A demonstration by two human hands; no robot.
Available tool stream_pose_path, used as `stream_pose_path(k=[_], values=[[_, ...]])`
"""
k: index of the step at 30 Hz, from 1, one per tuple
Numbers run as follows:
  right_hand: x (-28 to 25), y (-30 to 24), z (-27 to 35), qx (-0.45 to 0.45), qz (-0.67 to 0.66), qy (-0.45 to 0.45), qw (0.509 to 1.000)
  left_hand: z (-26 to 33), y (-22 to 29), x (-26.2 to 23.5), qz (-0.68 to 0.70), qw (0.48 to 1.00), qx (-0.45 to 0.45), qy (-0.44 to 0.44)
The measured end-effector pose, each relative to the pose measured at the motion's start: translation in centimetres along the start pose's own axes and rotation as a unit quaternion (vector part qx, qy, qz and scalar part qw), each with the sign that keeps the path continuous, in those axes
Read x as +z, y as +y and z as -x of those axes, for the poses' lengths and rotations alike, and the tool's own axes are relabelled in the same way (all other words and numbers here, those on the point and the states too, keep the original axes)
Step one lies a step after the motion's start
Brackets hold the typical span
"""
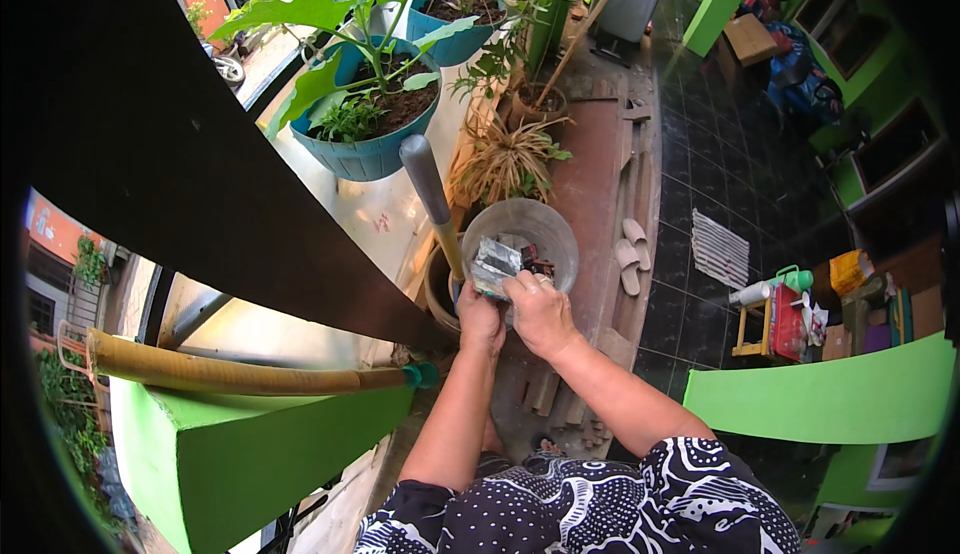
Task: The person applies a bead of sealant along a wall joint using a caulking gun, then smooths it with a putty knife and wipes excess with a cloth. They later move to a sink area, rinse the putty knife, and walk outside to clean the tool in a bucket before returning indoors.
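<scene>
Head view: both hands' fingers [520, 289] grip silver packet [494, 266] over grey pot [545, 234], long axis approx. vertical.

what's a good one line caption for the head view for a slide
Both hands, left and right, hold a silvery packet over a grey bucket beside potted plants.

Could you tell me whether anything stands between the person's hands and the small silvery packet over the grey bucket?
Nothing visible does. The left hand and the right hand both already grip the silvery packet directly, above the rim of the grey bucket. The grey-handled tool stands just to the left of the packet, beside the hands, not between.
</scene>
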State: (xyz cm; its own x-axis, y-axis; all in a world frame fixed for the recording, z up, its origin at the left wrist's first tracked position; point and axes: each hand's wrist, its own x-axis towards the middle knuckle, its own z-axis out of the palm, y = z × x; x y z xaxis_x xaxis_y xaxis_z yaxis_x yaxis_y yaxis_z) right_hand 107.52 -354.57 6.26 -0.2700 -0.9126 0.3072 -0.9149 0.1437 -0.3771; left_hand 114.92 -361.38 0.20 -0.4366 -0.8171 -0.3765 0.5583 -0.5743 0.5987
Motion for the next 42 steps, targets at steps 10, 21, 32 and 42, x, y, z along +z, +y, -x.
stream_pose_path(k=[10,21,32,42], values=[[0.4,1.8,-2.0,0.015,0.003,0.000,1.000,0.3,0.3,-0.3,0.007,0.999,-0.046,0.000],[0.2,1.3,-2.0,0.003,-0.014,-0.016,1.000,-0.2,0.2,-1.8,0.012,0.999,-0.053,-0.007],[0.6,8.7,-5.8,0.286,-0.223,-0.056,0.930,-1.0,1.3,-2.2,-0.034,0.997,-0.066,-0.034],[-0.5,10.7,-6.5,0.455,-0.697,0.028,0.554,-1.2,-0.8,-2.6,-0.127,0.991,-0.030,0.007]])
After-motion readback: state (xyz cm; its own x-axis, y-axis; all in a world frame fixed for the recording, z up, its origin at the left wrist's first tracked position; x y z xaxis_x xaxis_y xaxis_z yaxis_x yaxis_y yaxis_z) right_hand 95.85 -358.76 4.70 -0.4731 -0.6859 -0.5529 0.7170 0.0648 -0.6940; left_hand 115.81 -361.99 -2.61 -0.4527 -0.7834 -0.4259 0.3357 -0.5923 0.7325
